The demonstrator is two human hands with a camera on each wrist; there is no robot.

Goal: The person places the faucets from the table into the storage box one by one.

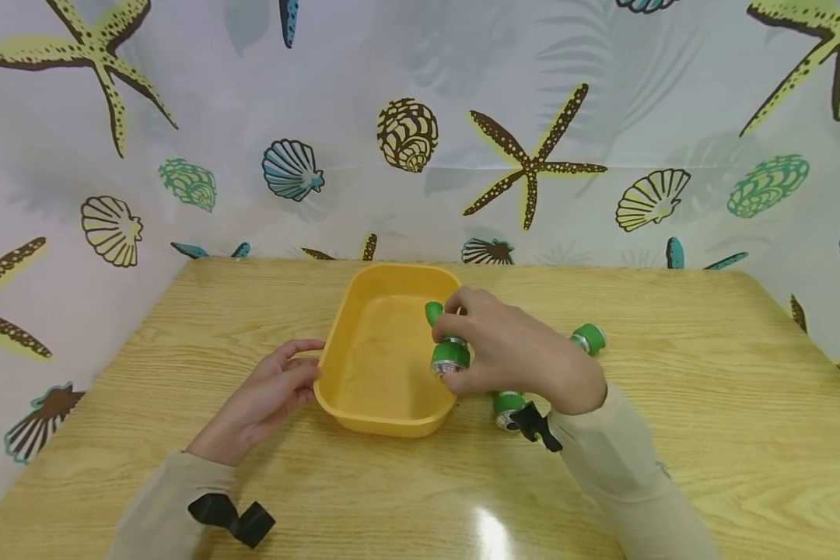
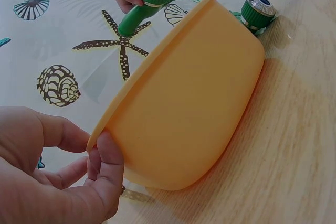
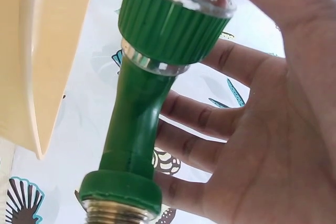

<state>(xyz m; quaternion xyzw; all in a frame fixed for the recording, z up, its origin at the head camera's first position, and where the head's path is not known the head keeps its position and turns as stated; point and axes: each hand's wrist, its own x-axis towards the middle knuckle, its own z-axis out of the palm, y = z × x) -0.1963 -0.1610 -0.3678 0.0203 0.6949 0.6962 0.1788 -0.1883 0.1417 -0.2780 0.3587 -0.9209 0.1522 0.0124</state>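
Observation:
My left hand pinches the left rim of a yellow plastic basin between thumb and fingers; the left wrist view shows the grip close up. Over the basin's right side, my right hand holds a green pipe fitting with a ribbed collar and silver end. In the right wrist view the fitting has a slim green neck and a brass threaded end, thumb at its silver top, fingers behind. Beneath my right hand lie more green ribbed parts, partly hidden; whether they are one fitting or two I cannot tell.
Another green ribbed end shows beyond my right wrist. Everything stands on a light wood-grain table. A white cloth printed with shells and starfish hangs behind and at both sides.

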